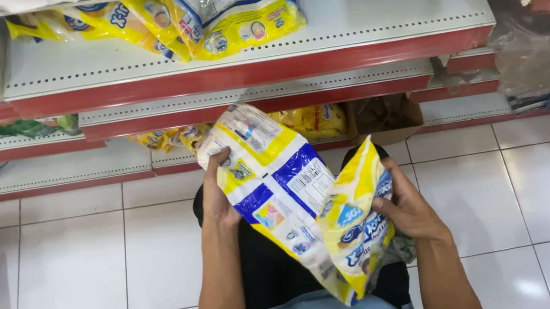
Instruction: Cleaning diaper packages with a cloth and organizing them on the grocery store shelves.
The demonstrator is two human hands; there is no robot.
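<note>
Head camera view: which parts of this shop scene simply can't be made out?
- Left hand: only the thumb shows on the large yellow bag; the bag hides the fingers.
- Right hand: fingertips are hidden behind the smaller yellow bag.
- Cardboard box: contents lost in shadow under the shelf.
- Top shelf: goods above are cut off by the upper edge.
- Clear plastic wrap: too crumpled to tell what it covers.
</note>
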